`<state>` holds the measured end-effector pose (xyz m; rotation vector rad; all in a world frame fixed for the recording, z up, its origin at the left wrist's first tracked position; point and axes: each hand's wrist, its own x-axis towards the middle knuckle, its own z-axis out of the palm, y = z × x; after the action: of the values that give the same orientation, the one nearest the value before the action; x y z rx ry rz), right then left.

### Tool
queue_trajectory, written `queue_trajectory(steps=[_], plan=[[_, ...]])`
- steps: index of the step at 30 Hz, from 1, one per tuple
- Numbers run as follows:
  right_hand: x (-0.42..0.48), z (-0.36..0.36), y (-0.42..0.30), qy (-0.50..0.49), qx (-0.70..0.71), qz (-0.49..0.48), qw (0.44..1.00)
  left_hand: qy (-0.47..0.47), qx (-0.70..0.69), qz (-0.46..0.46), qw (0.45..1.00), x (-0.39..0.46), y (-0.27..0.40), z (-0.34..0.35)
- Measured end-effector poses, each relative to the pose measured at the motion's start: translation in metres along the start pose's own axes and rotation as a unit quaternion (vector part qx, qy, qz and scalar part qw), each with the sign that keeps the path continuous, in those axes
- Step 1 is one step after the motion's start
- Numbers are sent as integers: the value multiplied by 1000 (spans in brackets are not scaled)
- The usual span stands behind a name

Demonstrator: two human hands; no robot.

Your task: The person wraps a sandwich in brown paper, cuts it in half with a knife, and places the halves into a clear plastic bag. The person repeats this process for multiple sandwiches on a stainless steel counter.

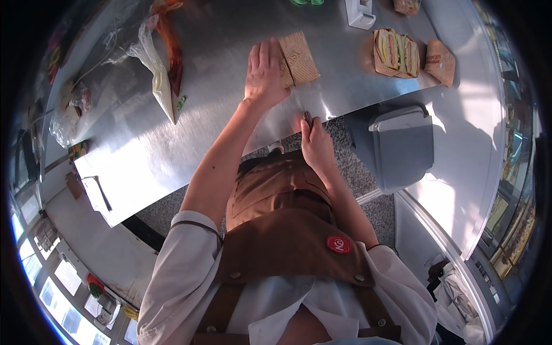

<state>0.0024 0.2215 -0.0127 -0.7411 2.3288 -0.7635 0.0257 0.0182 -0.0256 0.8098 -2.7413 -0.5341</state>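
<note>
My left hand [264,71] lies flat with its fingers over the left part of a paper-wrapped packet [302,58] on the steel table. Printed brown paper covers the packet, and a dark straight slit runs across it just right of my fingers. My right hand [318,146], at the table's front edge, is closed around the dark handle of a knife [307,117]. The blade is seen nearly edge-on and points towards the slit; how deep it sits in the packet cannot be told.
At the right stand a cut sandwich in paper [396,54] and another wrapped piece [440,62], with a white tape dispenser [361,15] behind. Two piping bags, one pale [159,86] and one red-brown [172,51], lie left. A grey lidded bin [403,148] stands below the table's right side.
</note>
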Motion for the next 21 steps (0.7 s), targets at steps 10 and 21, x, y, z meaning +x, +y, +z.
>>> queue_trajectory(steps=[10, 21], plan=[[-7, 4, 13, -6, -10, 4, 1000, 14, -14, -14, 1000, 2, 1, 2], [3, 11, 15, -32, -16, 35, 999, 7, -1, -21, 1000, 2, -2, 4]])
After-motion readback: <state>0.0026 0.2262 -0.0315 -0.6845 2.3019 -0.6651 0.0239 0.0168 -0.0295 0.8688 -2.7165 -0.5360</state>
